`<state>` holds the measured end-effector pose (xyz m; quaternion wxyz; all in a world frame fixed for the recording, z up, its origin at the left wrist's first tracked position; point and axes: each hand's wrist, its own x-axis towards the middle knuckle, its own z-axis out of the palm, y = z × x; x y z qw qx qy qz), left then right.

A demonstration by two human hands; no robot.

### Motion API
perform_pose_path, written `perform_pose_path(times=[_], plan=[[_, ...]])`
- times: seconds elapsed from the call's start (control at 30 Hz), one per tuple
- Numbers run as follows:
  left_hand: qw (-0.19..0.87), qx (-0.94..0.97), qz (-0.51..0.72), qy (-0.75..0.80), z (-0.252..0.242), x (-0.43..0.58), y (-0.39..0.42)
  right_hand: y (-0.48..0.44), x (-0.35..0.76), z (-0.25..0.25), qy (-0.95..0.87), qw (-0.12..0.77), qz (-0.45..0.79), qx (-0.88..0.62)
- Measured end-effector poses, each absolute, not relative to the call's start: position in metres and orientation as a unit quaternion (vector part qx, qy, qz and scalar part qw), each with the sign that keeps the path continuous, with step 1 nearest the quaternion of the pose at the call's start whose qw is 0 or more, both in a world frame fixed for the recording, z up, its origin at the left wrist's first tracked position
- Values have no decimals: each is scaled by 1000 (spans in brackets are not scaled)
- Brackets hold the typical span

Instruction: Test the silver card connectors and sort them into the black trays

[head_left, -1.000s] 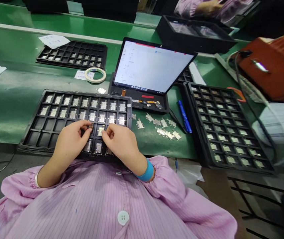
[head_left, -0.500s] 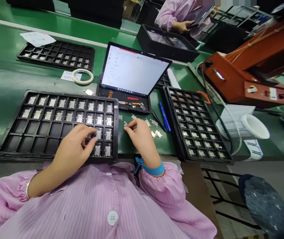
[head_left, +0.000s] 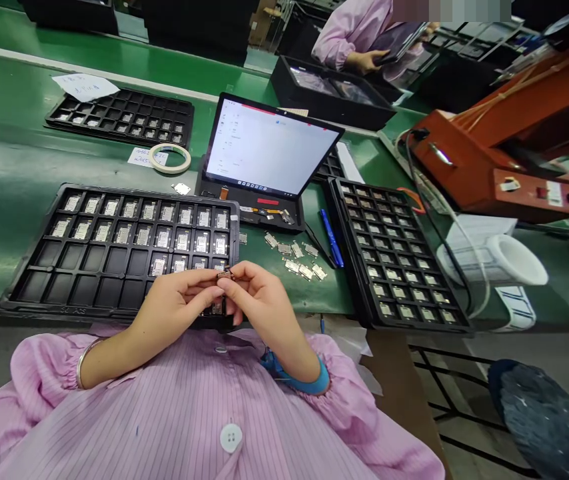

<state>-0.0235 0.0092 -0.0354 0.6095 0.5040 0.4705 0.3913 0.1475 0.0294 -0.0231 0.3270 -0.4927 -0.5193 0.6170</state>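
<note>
My left hand (head_left: 177, 307) and my right hand (head_left: 259, 300) meet over the front right corner of a black compartment tray (head_left: 99, 267). Pinched between their fingertips is a small circuit board (head_left: 224, 274), its far side hidden by the fingers. Similar silvery boards fill the tray's two back rows and part of its right side; pockets at the front left are bare. My hands cover several pockets there. Right of the tray, several loose boards (head_left: 296, 250) lie on the green table. A blue strap circles my right wrist.
Behind the tray stands an opened screen (head_left: 274, 147) with a lit display. A blue pen (head_left: 332, 238) lies beside a second filled tray (head_left: 399, 260). A tape ring (head_left: 169, 159) and another tray (head_left: 124, 117) are farther back. An orange machine (head_left: 494, 160) stands at right; a co-worker holds a tablet-like panel opposite.
My right hand has moved left from beside the loose boards to the tray's edge. My left hand has shifted right, and the two now touch around one small circuit board.
</note>
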Motion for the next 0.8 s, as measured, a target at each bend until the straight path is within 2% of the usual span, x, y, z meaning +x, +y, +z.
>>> perform_pose_path(times=[0.13,0.2,0.23,0.3,0.33,0.37,0.43,0.5,0.6,0.7,0.8], plan=[[541,527,412,510,-31,-30,7,35,146,-26,-554,280,635,-460],[549,507,424,512,-29,-33,7,47,152,-30,-590,283,600,-459],[566,490,429,506,-28,-34,7,55,156,-34,-618,312,534,-485],[610,459,426,485,-28,-38,6,71,165,-43,-672,365,323,-558],[632,449,419,473,-28,-39,6,79,169,-49,-693,365,216,-584],[649,444,410,463,-29,-41,6,85,172,-54,-714,340,139,-596],[669,441,390,453,-30,-44,5,90,178,-65,-758,261,64,-595],[675,442,380,452,-31,-46,5,87,181,-71,-778,212,31,-591],[661,446,399,454,-29,-47,6,76,183,-74,-759,213,10,-615],[672,423,408,451,-27,-46,6,69,188,-72,-721,238,88,-645],[729,361,396,425,-28,-45,5,70,196,-68,-689,237,167,-664]])
